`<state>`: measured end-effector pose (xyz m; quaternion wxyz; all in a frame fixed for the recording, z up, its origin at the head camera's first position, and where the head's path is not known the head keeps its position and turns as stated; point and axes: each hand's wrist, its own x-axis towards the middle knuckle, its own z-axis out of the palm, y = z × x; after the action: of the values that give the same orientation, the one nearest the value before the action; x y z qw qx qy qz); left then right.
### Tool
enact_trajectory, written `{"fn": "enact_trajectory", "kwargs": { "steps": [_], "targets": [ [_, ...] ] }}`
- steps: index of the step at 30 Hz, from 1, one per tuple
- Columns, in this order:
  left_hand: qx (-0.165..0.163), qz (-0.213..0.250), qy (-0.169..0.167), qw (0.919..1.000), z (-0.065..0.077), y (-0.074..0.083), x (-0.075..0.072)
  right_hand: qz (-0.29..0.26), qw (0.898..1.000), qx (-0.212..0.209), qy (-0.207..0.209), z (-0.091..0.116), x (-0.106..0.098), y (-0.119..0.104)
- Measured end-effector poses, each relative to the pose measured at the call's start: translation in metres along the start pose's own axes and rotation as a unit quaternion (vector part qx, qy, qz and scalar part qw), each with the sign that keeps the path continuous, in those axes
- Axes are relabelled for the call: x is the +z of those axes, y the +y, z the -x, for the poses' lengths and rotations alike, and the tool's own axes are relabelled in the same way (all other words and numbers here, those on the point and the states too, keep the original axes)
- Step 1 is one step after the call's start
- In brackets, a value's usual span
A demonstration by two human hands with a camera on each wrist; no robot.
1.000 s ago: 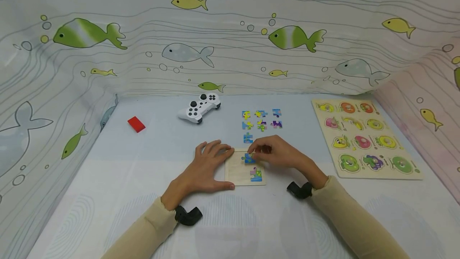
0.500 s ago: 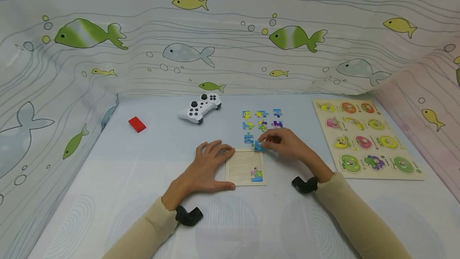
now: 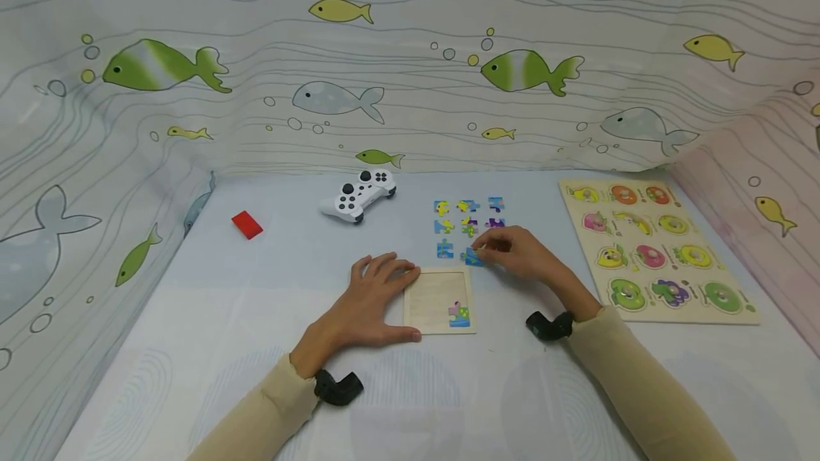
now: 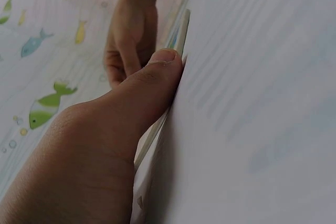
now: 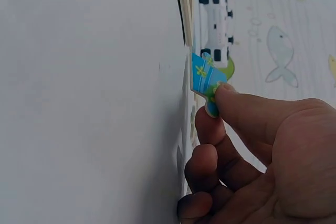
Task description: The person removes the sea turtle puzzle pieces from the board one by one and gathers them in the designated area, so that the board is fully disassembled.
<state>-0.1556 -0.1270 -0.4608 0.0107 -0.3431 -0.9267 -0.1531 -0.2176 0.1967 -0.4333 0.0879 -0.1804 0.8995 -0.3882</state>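
My right hand (image 3: 515,251) pinches a blue jigsaw puzzle piece (image 3: 472,257) just past the upper right corner of a small wooden puzzle tray (image 3: 428,304). In the right wrist view, the piece (image 5: 203,74) shows yellow-green flowers between thumb and fingertip, and the other fingers are curled. My left hand (image 3: 365,304) rests at the tray's left side, fingers spread, with thumb and forefinger touching its left corners. The thumb (image 4: 142,90) lies along the tray's edge in the left wrist view. One puzzle piece (image 3: 459,314) lies in the tray's lower right corner.
Several loose puzzle pieces (image 3: 469,205) lie in rows behind the tray; the nearest single piece (image 3: 445,250) is beside the held one. A white game controller (image 3: 360,195) and a red block (image 3: 247,225) are farther left. A wooden fruit puzzle board (image 3: 656,247) lies right.
My right hand has lifted the blue puzzle piece out of the tray's upper right area and moved it right and away, past the frame. My left hand stays at the tray.
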Motion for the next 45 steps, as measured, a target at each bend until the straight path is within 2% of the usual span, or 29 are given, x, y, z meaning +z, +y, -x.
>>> {"fn": "enact_trajectory", "kwargs": {
  "steps": [18,26,45],
  "targets": [
    [0.005,0.001,0.003,1.0,0.0005,-0.001,0.0005,0.002,1.0,0.013,-0.021,-0.0079,-0.0023,0.0],
    [0.002,-0.001,0.004,1.0,0.0008,-0.0006,0.0006,0.03,0.999,-0.015,-0.008,-0.0066,0.001,-0.0024],
    [0.002,0.002,-0.002,1.0,0.001,0.0002,-0.0011,0.051,0.998,-0.018,0.012,-0.0065,0.0049,-0.0037]
  ]
}}
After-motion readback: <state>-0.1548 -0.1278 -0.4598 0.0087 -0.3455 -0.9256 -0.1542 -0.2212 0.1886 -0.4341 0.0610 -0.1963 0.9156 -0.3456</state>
